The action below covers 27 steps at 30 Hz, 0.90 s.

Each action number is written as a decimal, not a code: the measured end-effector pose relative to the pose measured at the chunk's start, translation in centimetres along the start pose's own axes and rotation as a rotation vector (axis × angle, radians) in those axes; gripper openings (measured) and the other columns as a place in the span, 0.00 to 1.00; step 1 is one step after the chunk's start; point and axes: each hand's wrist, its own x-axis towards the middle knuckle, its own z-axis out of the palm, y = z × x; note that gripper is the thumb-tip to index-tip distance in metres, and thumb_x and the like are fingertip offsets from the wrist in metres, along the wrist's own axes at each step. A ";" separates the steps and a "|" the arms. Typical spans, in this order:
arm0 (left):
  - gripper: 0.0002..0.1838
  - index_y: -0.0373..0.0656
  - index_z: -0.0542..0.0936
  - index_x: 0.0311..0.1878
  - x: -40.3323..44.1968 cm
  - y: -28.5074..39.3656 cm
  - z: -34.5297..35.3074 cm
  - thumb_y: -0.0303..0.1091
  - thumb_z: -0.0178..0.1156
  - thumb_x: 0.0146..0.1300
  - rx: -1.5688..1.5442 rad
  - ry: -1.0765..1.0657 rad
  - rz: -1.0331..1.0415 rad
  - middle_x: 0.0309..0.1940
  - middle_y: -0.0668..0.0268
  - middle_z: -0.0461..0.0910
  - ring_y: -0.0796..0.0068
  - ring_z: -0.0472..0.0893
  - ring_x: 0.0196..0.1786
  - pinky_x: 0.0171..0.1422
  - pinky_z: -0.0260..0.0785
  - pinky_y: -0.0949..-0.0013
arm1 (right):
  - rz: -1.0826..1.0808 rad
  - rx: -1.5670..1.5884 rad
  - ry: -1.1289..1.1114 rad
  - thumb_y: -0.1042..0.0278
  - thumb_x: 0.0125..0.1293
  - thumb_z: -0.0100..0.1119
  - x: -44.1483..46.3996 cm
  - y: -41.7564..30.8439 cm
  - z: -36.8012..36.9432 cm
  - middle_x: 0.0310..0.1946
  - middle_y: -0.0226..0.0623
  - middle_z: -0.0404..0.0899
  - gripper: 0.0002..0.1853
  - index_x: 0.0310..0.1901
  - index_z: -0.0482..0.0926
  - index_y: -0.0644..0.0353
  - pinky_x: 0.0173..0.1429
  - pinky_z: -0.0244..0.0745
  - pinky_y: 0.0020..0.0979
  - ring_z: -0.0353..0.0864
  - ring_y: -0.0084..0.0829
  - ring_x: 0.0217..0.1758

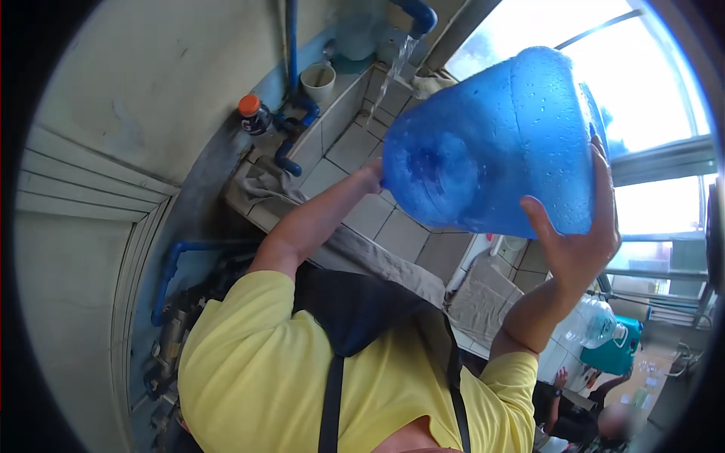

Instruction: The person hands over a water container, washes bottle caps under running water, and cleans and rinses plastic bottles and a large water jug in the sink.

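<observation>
A large translucent blue water jug (491,151), wet with droplets, is tilted on its side above a tiled sink (400,234). My left hand (371,177) is closed at its narrower left end, with most of the fingers hidden behind the plastic. At the wide right end, my right hand (581,234) grips the jug, thumb on the near side and fingers reaching up along its end. Water (391,79) runs from a blue pipe spout (419,16) into the sink, to the left of the jug and apart from it.
On the sink's left ledge are an orange-capped bottle (255,115), a white cup (318,81) and a grey cloth (268,181). Another cloth (483,298) lies on the front edge. A clear plastic jug (593,323) and another person (578,415) are at lower right. A bright window (642,75) stands behind.
</observation>
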 end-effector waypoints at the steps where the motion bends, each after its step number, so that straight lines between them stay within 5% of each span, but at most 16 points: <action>1: 0.31 0.45 0.61 0.75 -0.1 -0.1 0.9 0.49 0.52 0.76 0.011 -0.011 0.000 0.70 0.60 0.68 0.67 0.73 0.69 0.70 0.71 0.61 | -0.013 -0.018 -0.021 0.45 0.45 0.83 0.2 0.0 -0.3 0.61 0.47 0.79 0.48 0.66 0.74 0.59 0.62 0.78 0.47 0.81 0.47 0.62; 18: 0.34 0.49 0.55 0.79 -2.0 -0.4 7.8 0.49 0.53 0.76 -0.016 -0.129 -0.170 0.76 0.65 0.60 0.70 0.65 0.75 0.76 0.63 0.61 | -0.121 -0.106 -0.190 0.43 0.43 0.83 0.7 -2.1 0.2 0.61 0.46 0.80 0.47 0.64 0.77 0.57 0.62 0.79 0.47 0.81 0.48 0.63; 20: 0.34 0.48 0.55 0.79 -0.4 0.5 6.7 0.49 0.53 0.76 0.280 -0.212 0.087 0.76 0.64 0.60 0.69 0.64 0.75 0.77 0.62 0.61 | -0.125 -0.103 -0.127 0.43 0.43 0.83 0.8 -1.9 -0.6 0.61 0.46 0.80 0.47 0.64 0.77 0.57 0.61 0.80 0.46 0.81 0.48 0.62; 23: 0.34 0.48 0.52 0.80 2.3 5.9 7.7 0.52 0.45 0.79 -0.331 0.156 -0.472 0.77 0.63 0.59 0.66 0.62 0.76 0.79 0.57 0.62 | -0.152 -0.105 0.014 0.44 0.42 0.84 0.5 -1.3 -1.5 0.60 0.46 0.80 0.46 0.63 0.77 0.57 0.60 0.81 0.44 0.82 0.46 0.60; 27: 0.35 0.45 0.56 0.78 0.5 7.8 7.9 0.46 0.55 0.75 -0.087 -0.049 0.001 0.74 0.59 0.64 0.68 0.69 0.72 0.73 0.68 0.62 | -0.015 -0.094 0.131 0.45 0.43 0.83 -1.1 -0.5 -0.9 0.60 0.46 0.80 0.46 0.63 0.77 0.58 0.58 0.82 0.42 0.84 0.45 0.59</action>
